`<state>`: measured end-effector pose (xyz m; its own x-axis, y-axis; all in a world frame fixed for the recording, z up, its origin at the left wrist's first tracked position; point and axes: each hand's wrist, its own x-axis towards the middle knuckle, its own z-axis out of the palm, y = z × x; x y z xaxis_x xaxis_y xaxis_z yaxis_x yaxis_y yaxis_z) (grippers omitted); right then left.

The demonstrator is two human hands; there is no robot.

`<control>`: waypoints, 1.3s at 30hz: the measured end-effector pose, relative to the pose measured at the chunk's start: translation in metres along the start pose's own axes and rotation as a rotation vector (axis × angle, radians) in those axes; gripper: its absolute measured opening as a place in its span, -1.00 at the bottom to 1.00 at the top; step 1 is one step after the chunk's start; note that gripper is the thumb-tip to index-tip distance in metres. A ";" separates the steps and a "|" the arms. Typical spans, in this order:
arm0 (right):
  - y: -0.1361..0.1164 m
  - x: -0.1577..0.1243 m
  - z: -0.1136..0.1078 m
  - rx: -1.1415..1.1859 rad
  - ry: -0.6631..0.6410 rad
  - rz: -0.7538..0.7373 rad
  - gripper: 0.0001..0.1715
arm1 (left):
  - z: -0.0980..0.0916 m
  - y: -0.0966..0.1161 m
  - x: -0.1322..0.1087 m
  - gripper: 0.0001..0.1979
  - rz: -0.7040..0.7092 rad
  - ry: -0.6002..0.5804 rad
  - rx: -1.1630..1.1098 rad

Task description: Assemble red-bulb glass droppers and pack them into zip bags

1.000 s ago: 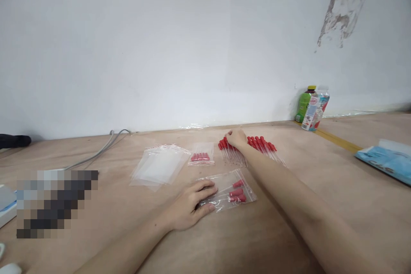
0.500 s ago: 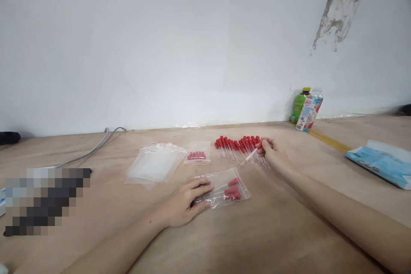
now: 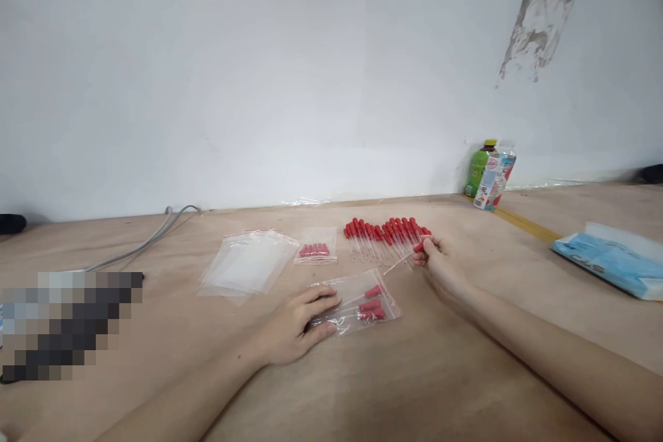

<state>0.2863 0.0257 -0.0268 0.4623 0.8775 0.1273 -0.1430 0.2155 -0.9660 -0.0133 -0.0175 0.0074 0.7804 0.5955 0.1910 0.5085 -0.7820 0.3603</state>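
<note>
My left hand (image 3: 303,324) lies with fingers stretched over the left end of a clear zip bag (image 3: 392,311). Inside that bag are 3 droppers (image 3: 370,304) with red bulbs to the right; their glass ends run under my fingers. My right hand (image 3: 439,264) pinches another dropper (image 3: 419,247) by its red bulb. Its thin glass tube slants down-left, the tip close above the bag's upper right corner. Just behind is a spread of loose droppers (image 3: 388,229), bulbs away from me, some partly hidden by my right hand.
A smaller bag (image 3: 317,236) with several red-bulbed droppers lies behind the left hand. Left of it is a stack of flat clear bags (image 3: 248,266). Farther out are a cable (image 3: 155,238), a blurred-out object (image 3: 72,331), two bottles (image 3: 489,176) and a blue packet (image 3: 611,262).
My right hand has drawn the dropper out of the loose spread, toward me and the bag. My left hand stays on the bag. The view has shifted slightly.
</note>
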 end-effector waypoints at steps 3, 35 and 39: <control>-0.001 -0.006 0.003 0.039 -0.006 0.051 -0.95 | 0.001 -0.001 0.000 -0.60 -0.001 -0.008 0.003; -0.023 -0.047 0.029 -0.053 -0.814 0.421 -0.71 | 0.001 0.000 0.000 -0.54 -0.042 0.018 -0.001; -0.022 -0.027 0.024 -0.363 -0.698 0.239 -0.80 | 0.000 0.002 0.001 -0.57 -0.013 0.005 0.005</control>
<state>0.2558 0.0081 -0.0034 -0.2129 0.9723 -0.0964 0.1791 -0.0581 -0.9821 -0.0121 -0.0184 0.0085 0.7715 0.6068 0.1910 0.5208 -0.7749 0.3583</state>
